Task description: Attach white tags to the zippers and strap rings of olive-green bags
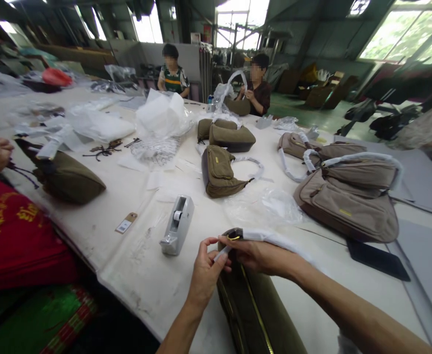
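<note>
An olive handbag (pixel 252 309) lies in front of me at the table's near edge, its strap (pixel 271 238) wrapped in white foam. My left hand (pixel 205 273) pinches a short strip of clear tape (pixel 222 253) at the strap's end. My right hand (pixel 260 255) is closed round the same strap end, by a gold ring. Just left of my hands a grey tape dispenser (pixel 177 225) stands on the table.
More olive bags (pixel 219 172) and tan bags (pixel 348 204) lie across the white table (pixel 134 265), with plastic wrap (pixel 263 206), a paper tag (pixel 126 222) and a black phone (pixel 378 258). A person in red (pixel 13 231) sits at left; two people sit at the far side.
</note>
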Available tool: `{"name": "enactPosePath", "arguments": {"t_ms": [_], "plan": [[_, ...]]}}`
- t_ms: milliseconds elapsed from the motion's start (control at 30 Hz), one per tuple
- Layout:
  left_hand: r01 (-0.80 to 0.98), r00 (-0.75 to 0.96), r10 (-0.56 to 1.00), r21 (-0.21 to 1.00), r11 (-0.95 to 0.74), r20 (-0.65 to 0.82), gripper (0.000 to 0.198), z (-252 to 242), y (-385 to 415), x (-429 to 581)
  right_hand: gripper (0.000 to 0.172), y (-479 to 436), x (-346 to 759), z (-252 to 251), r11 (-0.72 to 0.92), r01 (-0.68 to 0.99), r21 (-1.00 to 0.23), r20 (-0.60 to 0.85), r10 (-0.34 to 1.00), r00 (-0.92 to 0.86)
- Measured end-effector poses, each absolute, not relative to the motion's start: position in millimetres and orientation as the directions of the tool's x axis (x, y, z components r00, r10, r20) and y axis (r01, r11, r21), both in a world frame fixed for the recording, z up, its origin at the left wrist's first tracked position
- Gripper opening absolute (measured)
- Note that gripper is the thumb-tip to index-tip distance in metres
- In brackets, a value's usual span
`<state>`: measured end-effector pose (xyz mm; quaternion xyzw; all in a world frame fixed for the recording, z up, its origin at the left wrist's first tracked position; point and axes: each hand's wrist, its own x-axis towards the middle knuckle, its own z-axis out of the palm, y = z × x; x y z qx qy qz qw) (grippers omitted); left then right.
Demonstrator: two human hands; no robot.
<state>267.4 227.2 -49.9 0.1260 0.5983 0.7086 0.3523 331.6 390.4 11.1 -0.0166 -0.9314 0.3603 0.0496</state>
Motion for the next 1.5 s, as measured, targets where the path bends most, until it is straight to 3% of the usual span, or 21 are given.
{"name": "enactPosePath", "arguments": {"t_ms": [100, 267, 400, 500, 567, 667, 767, 833, 900, 967, 1033, 1100, 1167, 1233, 1300, 1400, 1500], "plan": [[-0.492, -0.654, 0.690, 0.868, -0.075, -0.310, 0.037, -50, 226, 265, 0.038, 399, 344, 25, 0.487, 0.114, -0.866, -0.158, -0.051, -0.986], [-0.651, -0.566, 0.716, 0.754, -0.085, -0.408, 0.028, -53, 229, 263, 0.020, 383, 357, 18, 0.138, 0.435, -0.890, -0.410, 0.179, -0.894], [-0.566, -0.569, 0.743, 0.823, -0.045, -0.351, 0.028, -52, 231, 263, 0.017, 360, 339, -5, -0.095, 0.466, -0.880, -0.475, 0.247, -0.845], [-0.425, -0.589, 0.763, 0.905, -0.013, -0.266, 0.026, -50, 229, 262, 0.022, 351, 323, -17, -0.140, 0.483, -0.864, -0.503, 0.267, -0.822], [-0.379, -0.576, 0.777, 0.925, 0.022, -0.254, 0.025, -50, 226, 260, 0.028, 352, 323, -16, -0.117, 0.510, -0.852, -0.522, 0.246, -0.817], [-0.397, -0.537, 0.792, 0.915, 0.068, -0.291, 0.029, -52, 219, 255, 0.022, 358, 341, -1, -0.030, 0.503, -0.864, -0.495, 0.242, -0.835], [-0.435, -0.523, 0.787, 0.897, 0.084, -0.327, 0.026, -52, 217, 251, 0.022, 356, 373, 19, 0.364, 0.440, -0.821, -0.340, 0.307, -0.889], [-0.434, -0.546, 0.771, 0.898, 0.074, -0.328, 0.021, -48, 221, 249, 0.028, 347, 393, 21, 0.680, 0.447, -0.581, -0.286, 0.343, -0.895], [-0.409, -0.537, 0.784, 0.909, 0.079, -0.310, 0.020, -40, 229, 247, 0.035, 338, 407, 13, 0.829, 0.478, -0.289, -0.327, 0.384, -0.863], [-0.381, -0.446, 0.853, 0.920, 0.093, -0.271, 0.026, -31, 235, 244, 0.033, 336, 416, 0, 0.876, 0.455, -0.157, -0.378, 0.373, -0.848], [-0.371, -0.394, 0.887, 0.925, 0.085, -0.240, 0.039, -26, 236, 237, 0.016, 345, 423, -12, 0.883, 0.416, -0.216, -0.402, 0.308, -0.862], [-0.368, -0.511, 0.820, 0.928, 0.063, -0.258, 0.049, -32, 232, 227, 0.007, 362, 430, -18, 0.861, 0.400, -0.313, -0.415, 0.256, -0.873], [-0.320, -0.673, 0.682, 0.944, 0.081, -0.286, 0.051, -47, 226, 215, 0.013, 377, 435, -20, 0.837, 0.424, -0.346, -0.436, 0.257, -0.862], [-0.246, -0.728, 0.627, 0.959, 0.138, -0.277, 0.041, -68, 221, 209, 0.017, 386, 438, -20, 0.818, 0.449, -0.361, -0.447, 0.270, -0.852], [-0.198, -0.688, 0.679, 0.966, 0.166, -0.258, 0.034, -86, 221, 210, 0.027, 385, 438, -20, 0.802, 0.463, -0.377, -0.460, 0.272, -0.845], [-0.198, -0.584, 0.774, 0.968, 0.155, -0.243, 0.038, -103, 222, 224, 0.049, 374, 436, -23, 0.807, 0.496, -0.320, -0.506, 0.297, -0.810], [-0.222, -0.567, 0.774, 0.958, 0.184, -0.280, 0.031, -110, 212, 239, 0.075, 367, 433, -27, 0.828, 0.493, -0.269, -0.555, 0.285, -0.782]]}}
